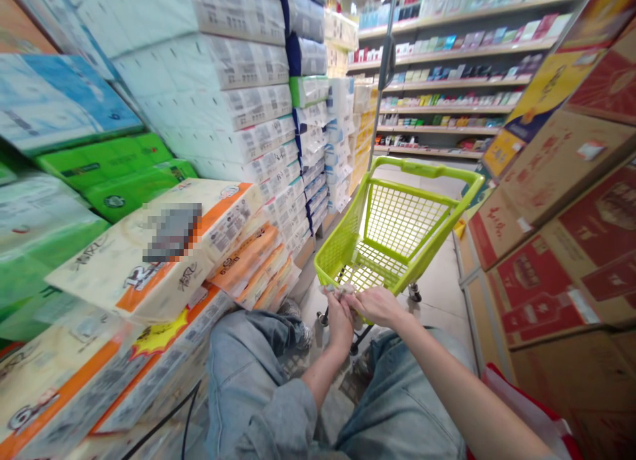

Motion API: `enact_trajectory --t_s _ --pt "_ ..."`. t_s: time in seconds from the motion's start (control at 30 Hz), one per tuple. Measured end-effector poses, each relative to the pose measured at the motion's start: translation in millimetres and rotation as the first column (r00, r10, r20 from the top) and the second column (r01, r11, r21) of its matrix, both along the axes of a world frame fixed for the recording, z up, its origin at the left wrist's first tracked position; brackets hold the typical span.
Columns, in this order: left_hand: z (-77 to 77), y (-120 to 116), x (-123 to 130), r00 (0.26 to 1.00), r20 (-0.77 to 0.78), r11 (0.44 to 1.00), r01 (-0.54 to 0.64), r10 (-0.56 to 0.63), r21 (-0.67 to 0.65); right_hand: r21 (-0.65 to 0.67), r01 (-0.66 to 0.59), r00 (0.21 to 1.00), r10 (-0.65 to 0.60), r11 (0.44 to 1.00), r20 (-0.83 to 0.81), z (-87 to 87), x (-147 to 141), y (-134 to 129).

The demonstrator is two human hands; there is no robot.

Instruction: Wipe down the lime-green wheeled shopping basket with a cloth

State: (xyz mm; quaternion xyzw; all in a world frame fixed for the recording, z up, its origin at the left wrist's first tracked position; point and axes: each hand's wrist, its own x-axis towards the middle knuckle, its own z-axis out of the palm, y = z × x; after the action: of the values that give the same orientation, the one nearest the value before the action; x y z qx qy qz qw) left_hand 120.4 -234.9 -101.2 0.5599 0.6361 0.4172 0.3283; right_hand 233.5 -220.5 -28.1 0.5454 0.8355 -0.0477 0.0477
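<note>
Right grip by cart, packs, cartons flanking

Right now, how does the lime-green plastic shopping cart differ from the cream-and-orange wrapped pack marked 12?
The cart has latticed walls; the pack is a closed block. The cart stands on wheels; the pack lies on other packs. The left hand and right hand are by the cart's near edge, away from the pack.

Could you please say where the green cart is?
The cart stands right of centre in the head view, just beyond the left hand and right hand.
</note>
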Motion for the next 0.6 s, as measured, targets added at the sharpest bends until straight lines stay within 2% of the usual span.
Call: enact_trajectory --t_s 0.1,0.23,0.37,0.47,0.6 --pt "-3.4 4.8 -5.4 0.999 0.042 1.000 -0.020 0.021 -0.003 -0.012 0.005 1.000 -0.005 1.000 -0.003 0.0 0.9 -0.9" --pt "3.4 35.4 -25.7 0.987 -0.013 0.987 -0.162 0.162 -0.019 -0.018 0.018 1.000 -0.018 1.000 0.007 1.0 1.6 -0.1" --pt "9.5 52.6 -40.4 0.982 -0.050 0.983 -0.182 0.183 0.006 -0.016 0.007 1.000 -0.007 1.000 0.004 1.2 -2.3 2.1" --pt "1.6 43.4 -37.9 0.982 -0.073 0.984 -0.174 0.172 -0.025 0.007 0.004 1.000 -0.004 1.000 0.004 0.0 -5.0 2.6" --pt "-26.2 18.7 -27.0 0.998 -0.069 0.980 -0.016 0.003 -0.197 0.031 0.007 1.000 -0.007 1.000 0.005 -1.5 -5.6 0.9"
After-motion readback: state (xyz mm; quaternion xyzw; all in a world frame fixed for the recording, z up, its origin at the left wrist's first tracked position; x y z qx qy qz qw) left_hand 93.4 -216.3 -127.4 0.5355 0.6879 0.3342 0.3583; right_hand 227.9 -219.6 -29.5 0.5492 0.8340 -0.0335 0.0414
